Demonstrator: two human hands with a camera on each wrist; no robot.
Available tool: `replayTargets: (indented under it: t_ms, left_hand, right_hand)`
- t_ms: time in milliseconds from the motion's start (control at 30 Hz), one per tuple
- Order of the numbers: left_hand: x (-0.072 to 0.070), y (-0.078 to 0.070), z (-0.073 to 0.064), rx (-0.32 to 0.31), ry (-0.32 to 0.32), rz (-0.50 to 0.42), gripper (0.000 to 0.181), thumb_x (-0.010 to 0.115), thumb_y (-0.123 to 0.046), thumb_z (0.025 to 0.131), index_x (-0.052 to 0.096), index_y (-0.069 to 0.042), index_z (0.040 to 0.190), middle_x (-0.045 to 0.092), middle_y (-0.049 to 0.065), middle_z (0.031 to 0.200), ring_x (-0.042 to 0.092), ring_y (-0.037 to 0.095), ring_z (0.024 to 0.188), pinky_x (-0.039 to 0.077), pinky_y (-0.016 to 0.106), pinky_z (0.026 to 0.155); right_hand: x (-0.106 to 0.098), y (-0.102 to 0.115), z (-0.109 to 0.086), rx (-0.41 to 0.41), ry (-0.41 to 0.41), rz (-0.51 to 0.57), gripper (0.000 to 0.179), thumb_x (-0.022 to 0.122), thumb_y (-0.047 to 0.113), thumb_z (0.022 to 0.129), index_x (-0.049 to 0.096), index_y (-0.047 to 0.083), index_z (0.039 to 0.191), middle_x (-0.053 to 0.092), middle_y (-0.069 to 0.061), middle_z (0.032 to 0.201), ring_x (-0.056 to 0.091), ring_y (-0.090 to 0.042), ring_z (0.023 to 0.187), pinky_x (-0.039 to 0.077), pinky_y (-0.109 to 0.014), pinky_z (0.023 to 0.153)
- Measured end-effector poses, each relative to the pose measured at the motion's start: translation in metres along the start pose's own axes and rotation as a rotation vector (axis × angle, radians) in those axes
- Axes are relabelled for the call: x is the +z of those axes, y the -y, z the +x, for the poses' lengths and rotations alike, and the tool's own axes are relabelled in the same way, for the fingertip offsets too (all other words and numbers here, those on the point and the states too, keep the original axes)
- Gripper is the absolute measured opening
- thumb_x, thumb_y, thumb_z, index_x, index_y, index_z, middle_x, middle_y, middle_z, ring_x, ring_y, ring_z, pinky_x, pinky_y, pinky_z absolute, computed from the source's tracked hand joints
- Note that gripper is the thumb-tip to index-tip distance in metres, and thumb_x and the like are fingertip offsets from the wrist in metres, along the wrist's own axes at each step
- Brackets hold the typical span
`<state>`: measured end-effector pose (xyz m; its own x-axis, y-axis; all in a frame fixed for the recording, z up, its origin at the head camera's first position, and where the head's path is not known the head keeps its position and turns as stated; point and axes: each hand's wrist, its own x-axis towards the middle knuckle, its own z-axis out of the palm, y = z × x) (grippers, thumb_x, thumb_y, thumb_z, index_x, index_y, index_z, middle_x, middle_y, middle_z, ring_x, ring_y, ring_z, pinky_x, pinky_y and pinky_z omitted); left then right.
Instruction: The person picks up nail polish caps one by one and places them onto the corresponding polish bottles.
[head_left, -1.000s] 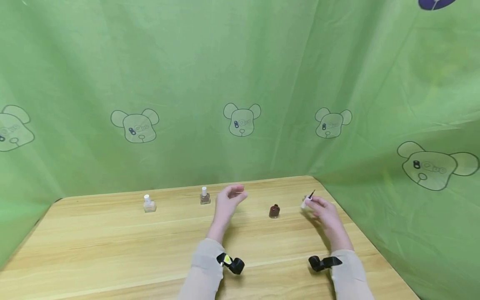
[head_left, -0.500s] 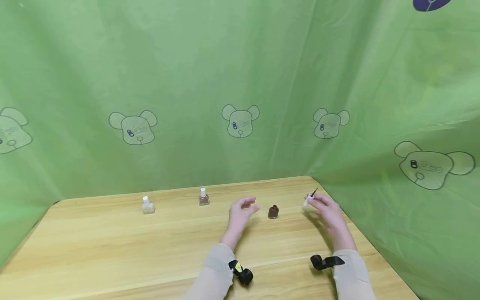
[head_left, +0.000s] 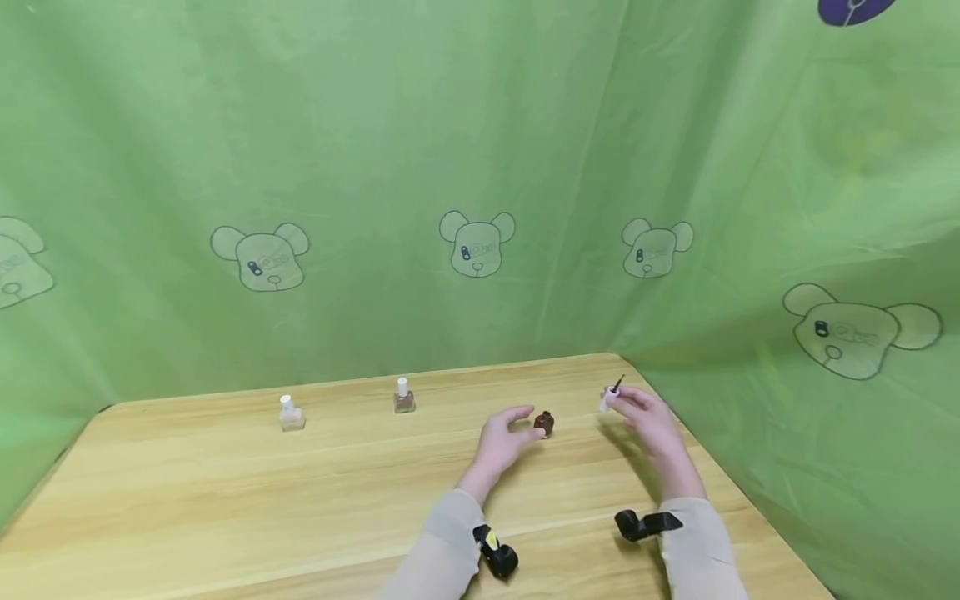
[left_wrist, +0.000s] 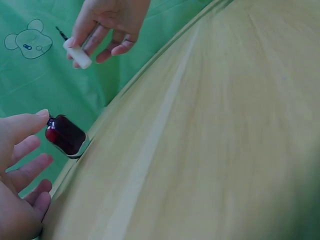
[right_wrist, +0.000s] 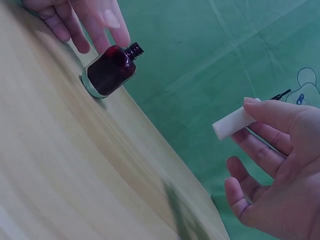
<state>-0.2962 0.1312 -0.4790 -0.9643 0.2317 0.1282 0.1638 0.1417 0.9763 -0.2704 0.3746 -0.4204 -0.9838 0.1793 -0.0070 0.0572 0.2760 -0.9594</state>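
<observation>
An uncapped dark red nail polish bottle (head_left: 544,423) stands upright on the table, its threaded neck (right_wrist: 134,51) bare. My left hand (head_left: 504,442) is right beside it, thumb and fingers spread at its near side. In the left wrist view the thumb tip overlaps the neck of the bottle; whether it touches I cannot tell. To the right, my right hand (head_left: 651,421) pinches the white nail polish cap (right_wrist: 235,121) between thumb and fingers, above the table. The cap's dark brush (head_left: 618,384) points up and away, with the white end lower.
Two capped nail polish bottles stand farther left: a brownish bottle (head_left: 404,397) near the back edge and a pale bottle (head_left: 291,415) beyond it. Green curtain (head_left: 360,167) hangs behind and to the right of the wooden table (head_left: 247,500).
My left hand has moved right and toward me, from near the brownish bottle to the dark red one. My right hand still holds the cap with little movement.
</observation>
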Motion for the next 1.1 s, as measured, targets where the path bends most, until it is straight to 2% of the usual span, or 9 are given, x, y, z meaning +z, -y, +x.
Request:
replayTargets:
  t_ms: [200, 333, 433, 600, 733, 867, 933, 1100]
  left_hand:
    - [0.006, -0.004, 0.003, 0.000, -0.029, 0.078, 0.048, 0.079, -0.021, 0.080, 0.065, -0.011, 0.124, 0.069, 0.010, 0.123, 0.056, 0.031, 0.125, 0.037, 0.050, 0.112]
    - [0.012, -0.007, 0.005, -0.001, -0.075, 0.198, 0.044, 0.081, -0.026, 0.078, 0.069, -0.016, 0.119, 0.073, 0.002, 0.114, 0.059, 0.029, 0.120, 0.038, 0.049, 0.108]
    - [0.016, -0.009, 0.006, -0.001, -0.108, 0.299, 0.038, 0.081, -0.029, 0.077, 0.072, -0.021, 0.113, 0.075, -0.005, 0.108, 0.059, 0.026, 0.111, 0.038, 0.044, 0.099]
    - [0.019, -0.012, 0.006, 0.004, -0.139, 0.379, 0.030, 0.081, -0.031, 0.076, 0.074, -0.023, 0.104, 0.075, -0.006, 0.104, 0.057, 0.020, 0.096, 0.037, 0.037, 0.088]
    - [0.021, -0.011, 0.008, 0.009, -0.144, 0.376, 0.028, 0.081, -0.031, 0.076, 0.074, -0.023, 0.102, 0.076, -0.006, 0.102, 0.057, 0.018, 0.093, 0.037, 0.036, 0.088]
    - [0.019, -0.007, 0.009, 0.019, -0.138, 0.325, 0.028, 0.081, -0.028, 0.077, 0.075, -0.018, 0.102, 0.076, -0.003, 0.100, 0.063, 0.019, 0.095, 0.039, 0.038, 0.091]
    - [0.016, -0.005, 0.009, 0.018, -0.131, 0.272, 0.029, 0.081, -0.026, 0.078, 0.074, -0.014, 0.103, 0.076, 0.000, 0.099, 0.066, 0.019, 0.094, 0.044, 0.036, 0.091]
    - [0.006, -0.001, 0.008, 0.001, -0.120, 0.106, 0.030, 0.080, -0.014, 0.078, 0.072, -0.004, 0.105, 0.075, 0.011, 0.099, 0.069, 0.019, 0.089, 0.056, 0.030, 0.082]
  right_hand:
    - [0.003, 0.002, 0.002, -0.044, 0.013, -0.021, 0.058, 0.066, 0.037, 0.092, 0.050, 0.002, 0.135, 0.065, 0.031, 0.101, 0.056, 0.011, 0.095, 0.037, -0.044, 0.106]
    - [0.007, 0.004, 0.003, -0.049, 0.006, -0.049, 0.058, 0.066, 0.037, 0.092, 0.050, 0.000, 0.134, 0.066, 0.028, 0.102, 0.056, 0.011, 0.093, 0.039, -0.043, 0.105]
    - [0.012, 0.006, 0.003, -0.043, 0.013, -0.069, 0.058, 0.066, 0.037, 0.092, 0.050, 0.000, 0.134, 0.068, 0.020, 0.108, 0.055, 0.009, 0.094, 0.041, -0.043, 0.106]
    - [0.020, 0.007, 0.004, -0.026, 0.022, -0.062, 0.055, 0.067, 0.035, 0.091, 0.053, 0.001, 0.132, 0.069, 0.006, 0.115, 0.058, 0.001, 0.096, 0.042, -0.043, 0.105]
    - [0.022, 0.007, 0.004, -0.054, 0.017, -0.099, 0.052, 0.066, 0.035, 0.092, 0.055, 0.001, 0.130, 0.068, -0.006, 0.122, 0.058, 0.001, 0.095, 0.041, -0.044, 0.103]
    - [0.023, 0.007, 0.003, -0.070, 0.015, -0.115, 0.051, 0.066, 0.034, 0.092, 0.055, 0.000, 0.129, 0.065, -0.013, 0.127, 0.058, 0.002, 0.094, 0.041, -0.045, 0.105]
    - [0.024, 0.007, 0.003, -0.079, 0.016, -0.116, 0.050, 0.066, 0.033, 0.093, 0.055, 0.000, 0.129, 0.065, -0.015, 0.127, 0.058, 0.003, 0.093, 0.041, -0.045, 0.106]
    - [0.029, 0.008, 0.003, -0.111, 0.030, -0.102, 0.047, 0.066, 0.027, 0.093, 0.056, -0.004, 0.127, 0.065, -0.019, 0.126, 0.059, 0.004, 0.091, 0.040, -0.048, 0.109]
